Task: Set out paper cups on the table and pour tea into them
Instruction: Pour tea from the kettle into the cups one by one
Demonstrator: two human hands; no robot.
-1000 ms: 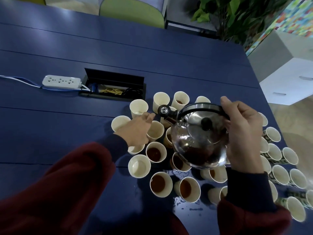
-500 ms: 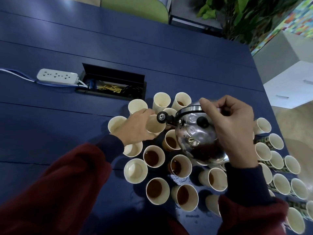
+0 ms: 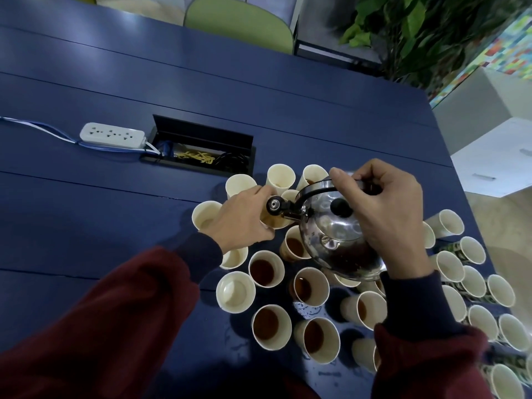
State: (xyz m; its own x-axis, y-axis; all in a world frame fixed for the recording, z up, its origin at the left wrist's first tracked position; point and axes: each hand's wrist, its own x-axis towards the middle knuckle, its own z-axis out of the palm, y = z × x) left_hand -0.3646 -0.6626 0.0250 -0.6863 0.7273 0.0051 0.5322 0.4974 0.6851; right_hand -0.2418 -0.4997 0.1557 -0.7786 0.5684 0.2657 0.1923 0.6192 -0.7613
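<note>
Several cream paper cups stand in a cluster on the blue table (image 3: 115,214); some hold brown tea, like the cup (image 3: 266,268), others look empty, like the cup (image 3: 236,292). My right hand (image 3: 385,214) grips the black handle of a shiny steel kettle (image 3: 336,237), which is tilted to the left. Its spout (image 3: 276,205) sits over a cup (image 3: 277,223) that my left hand (image 3: 244,218) holds by its side. More empty cups (image 3: 472,250) stand at the right.
A white power strip (image 3: 112,135) with blue cable lies at the left, beside an open cable box (image 3: 201,151) set in the table. A green chair (image 3: 239,27) and a leafy plant (image 3: 417,33) stand beyond the far edge. Water drops lie between the near cups.
My left hand went from reaching over the cups to holding one under the spout. The kettle moved away from me and tilted further left.
</note>
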